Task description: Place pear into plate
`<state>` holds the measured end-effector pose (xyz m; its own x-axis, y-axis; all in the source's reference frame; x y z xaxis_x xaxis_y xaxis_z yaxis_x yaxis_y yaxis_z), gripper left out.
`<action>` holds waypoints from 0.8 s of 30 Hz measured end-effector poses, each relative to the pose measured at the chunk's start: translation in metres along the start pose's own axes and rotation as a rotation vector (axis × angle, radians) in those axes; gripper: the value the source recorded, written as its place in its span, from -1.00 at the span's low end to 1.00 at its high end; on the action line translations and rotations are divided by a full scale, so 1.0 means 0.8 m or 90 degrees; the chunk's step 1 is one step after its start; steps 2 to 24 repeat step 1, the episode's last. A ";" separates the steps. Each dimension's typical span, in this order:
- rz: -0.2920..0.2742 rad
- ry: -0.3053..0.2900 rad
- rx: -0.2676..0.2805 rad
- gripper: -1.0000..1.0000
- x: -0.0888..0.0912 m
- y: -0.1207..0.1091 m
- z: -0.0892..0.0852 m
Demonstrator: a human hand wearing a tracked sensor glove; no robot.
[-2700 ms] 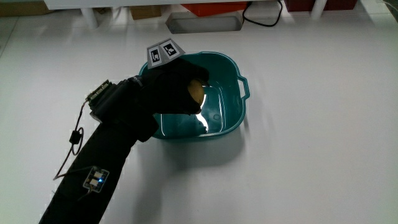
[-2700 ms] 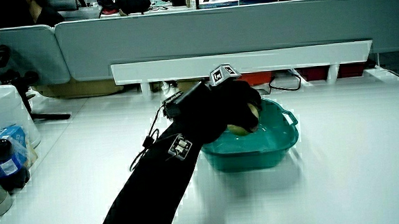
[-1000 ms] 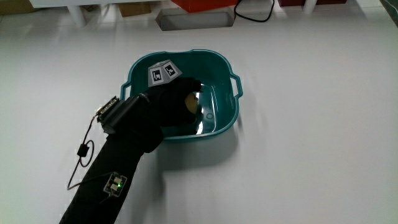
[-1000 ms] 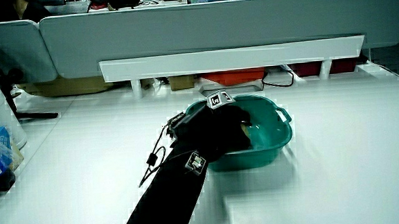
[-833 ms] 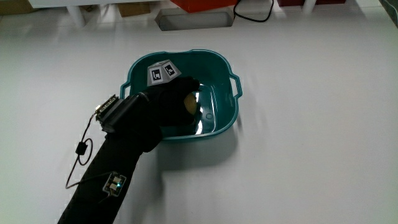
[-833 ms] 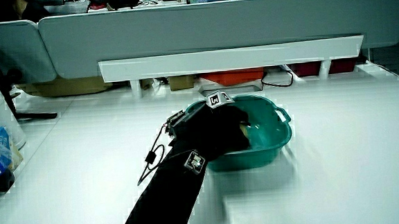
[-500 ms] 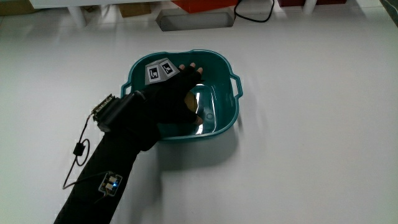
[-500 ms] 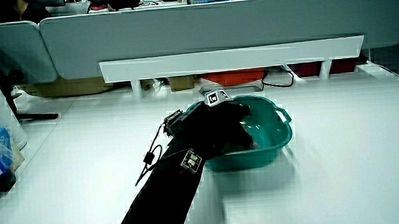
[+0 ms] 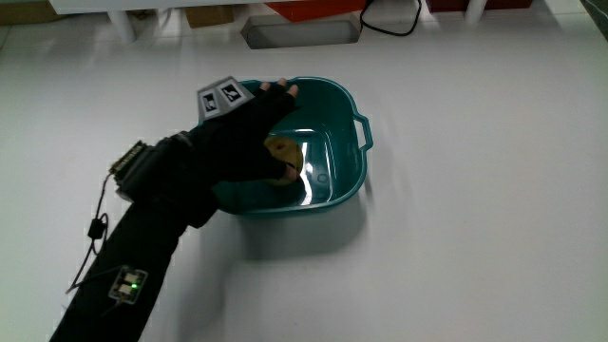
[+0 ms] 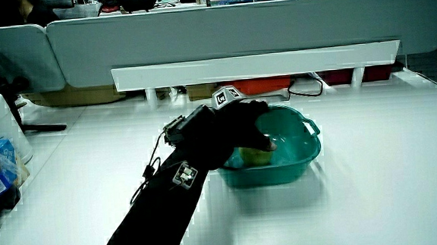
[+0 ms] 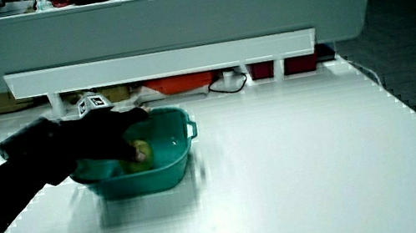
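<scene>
**Hand lets go, pear lies in the teal tub**

Half a second ago the hand was low inside the tub and covered the pear. Now the hand (image 9: 242, 138) has pulled back toward the tub's rim, and the pear can be seen.

The white table (image 9: 475, 190) is the biggest thing here. On it stands a teal plastic tub (image 9: 347, 152) with small handles on its rim. It is a deep basin, not a flat plate. Both side views show it too (image 10: 300, 152) (image 11: 174, 169).

The black sleeve of the forearm (image 9: 142, 247) reaches across the table to the tub from the person's side. A small grey box (image 9: 128, 161) sits at the wrist, and a thin wire hangs from it.

The hand is above the tub's rim, on the side nearer the person. Its fingers (image 9: 280, 90) are stretched out loosely and hold nothing. The patterned cube (image 9: 220, 97) sits on its back.

The yellow-green pear (image 9: 285, 157) lies on the tub's floor, just beside the hand and partly under it. In a side view (image 10: 255, 154) it shows below the fingers.
</scene>
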<state>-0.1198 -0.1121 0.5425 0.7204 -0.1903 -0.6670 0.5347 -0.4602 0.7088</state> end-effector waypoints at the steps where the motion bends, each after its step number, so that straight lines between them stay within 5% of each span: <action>1: 0.000 -0.005 0.008 -1.00 -0.001 -0.005 0.005; 24: 0.000 -0.005 0.008 -1.00 -0.001 -0.005 0.005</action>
